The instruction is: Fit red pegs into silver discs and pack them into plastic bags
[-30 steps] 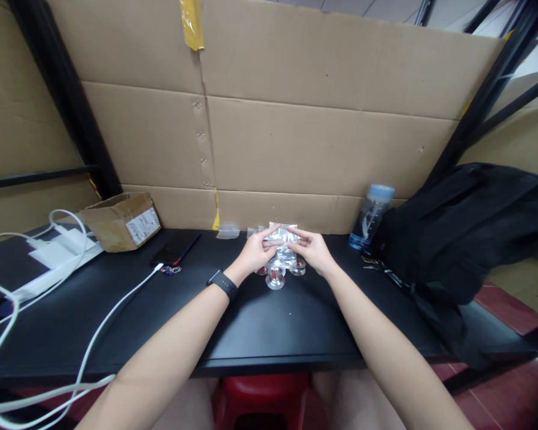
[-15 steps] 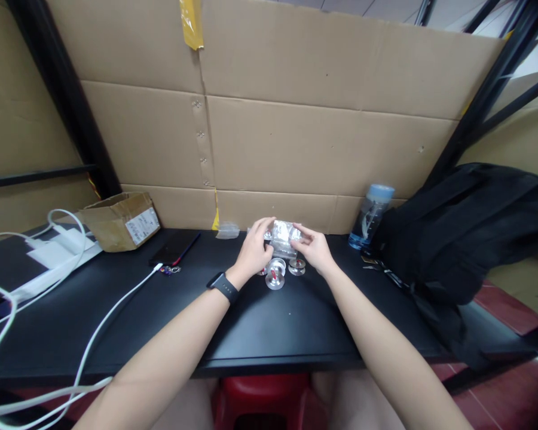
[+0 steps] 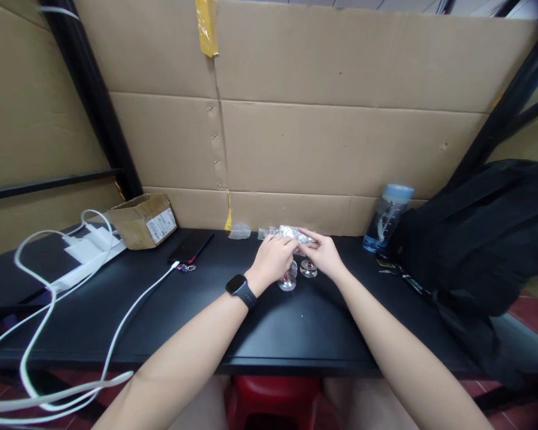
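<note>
A shiny clear plastic bag (image 3: 291,232) is between my hands near the back of the black table. My right hand (image 3: 323,254) pinches its right side between thumb and fingers. My left hand (image 3: 274,260), with a dark watch (image 3: 237,284) on the wrist, is closed at the bag's near side, its fingertips partly hidden. Just below the hands, a clear round spool-like piece with a red centre (image 3: 287,282) rests on the table. Another such piece (image 3: 309,269) stands beneath my right hand. What the bag holds cannot be made out.
To the left are an open cardboard box (image 3: 140,221), a dark phone (image 3: 190,247), a white cable (image 3: 134,310) and a white power strip (image 3: 84,263). A water bottle (image 3: 388,218) and a black backpack (image 3: 479,239) stand right. A cardboard wall (image 3: 296,149) closes off the back.
My left hand has moved over the near side of the bag, closer to my right hand, and now covers part of the spool-like pieces. The whole view has shifted slightly.
</note>
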